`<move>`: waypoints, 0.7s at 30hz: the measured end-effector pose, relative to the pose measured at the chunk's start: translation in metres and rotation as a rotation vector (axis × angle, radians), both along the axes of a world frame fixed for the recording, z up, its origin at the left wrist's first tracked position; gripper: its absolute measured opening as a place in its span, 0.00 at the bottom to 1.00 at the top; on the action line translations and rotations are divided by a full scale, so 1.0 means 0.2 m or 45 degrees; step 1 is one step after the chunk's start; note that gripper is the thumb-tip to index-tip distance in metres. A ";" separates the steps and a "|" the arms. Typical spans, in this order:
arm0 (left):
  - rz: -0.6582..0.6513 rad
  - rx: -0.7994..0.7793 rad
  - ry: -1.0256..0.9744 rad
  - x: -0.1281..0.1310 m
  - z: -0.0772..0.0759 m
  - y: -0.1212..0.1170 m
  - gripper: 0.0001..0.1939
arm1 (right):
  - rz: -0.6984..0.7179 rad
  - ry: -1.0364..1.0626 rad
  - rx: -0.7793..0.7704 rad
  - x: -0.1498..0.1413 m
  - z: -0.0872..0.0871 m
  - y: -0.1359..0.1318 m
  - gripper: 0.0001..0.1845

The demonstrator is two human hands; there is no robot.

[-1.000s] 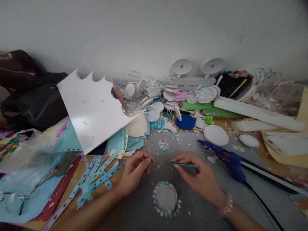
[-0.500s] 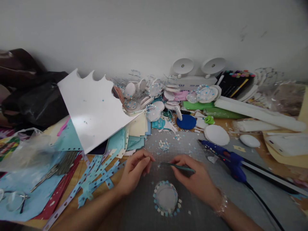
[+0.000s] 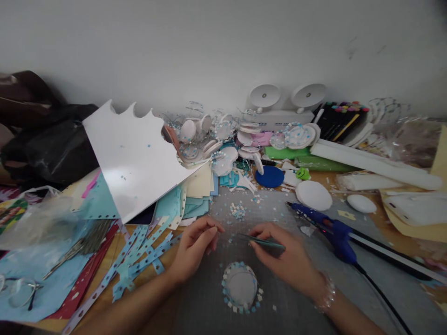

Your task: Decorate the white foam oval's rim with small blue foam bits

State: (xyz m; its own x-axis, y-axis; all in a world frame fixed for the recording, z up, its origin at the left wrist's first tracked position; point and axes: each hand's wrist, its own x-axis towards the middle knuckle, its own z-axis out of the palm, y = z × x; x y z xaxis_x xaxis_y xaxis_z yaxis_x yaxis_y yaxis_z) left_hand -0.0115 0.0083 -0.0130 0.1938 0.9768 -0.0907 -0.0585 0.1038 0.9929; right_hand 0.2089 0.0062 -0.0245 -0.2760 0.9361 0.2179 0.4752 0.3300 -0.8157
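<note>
Our R hand is pinching tweezers over the mat; L hand is curling, fingers narrow, contents unclear. Disc is lying below, betw. wrists, w/ bare mat around its rim.

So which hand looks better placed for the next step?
Probably the right hand: it holds slim tweezers, their tips between the small pieces and the white disc. The left hand shows no tool.

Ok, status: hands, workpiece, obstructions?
Right hand gripping tweezers; left hand half-curled, contents unclear. White disc flat on mat, ringed by blue and white bits. Glue gun right, beyond right hand.
</note>
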 end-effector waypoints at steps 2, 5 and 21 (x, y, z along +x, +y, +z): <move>-0.004 0.005 0.001 0.00 0.00 0.00 0.11 | 0.053 -0.075 0.098 0.00 -0.01 0.00 0.04; -0.004 0.008 0.005 0.00 0.00 0.00 0.11 | 0.074 -0.088 0.165 -0.01 -0.01 0.00 0.05; -0.034 0.004 0.053 0.00 0.00 0.00 0.10 | -0.203 0.676 -0.478 -0.02 0.06 0.01 0.12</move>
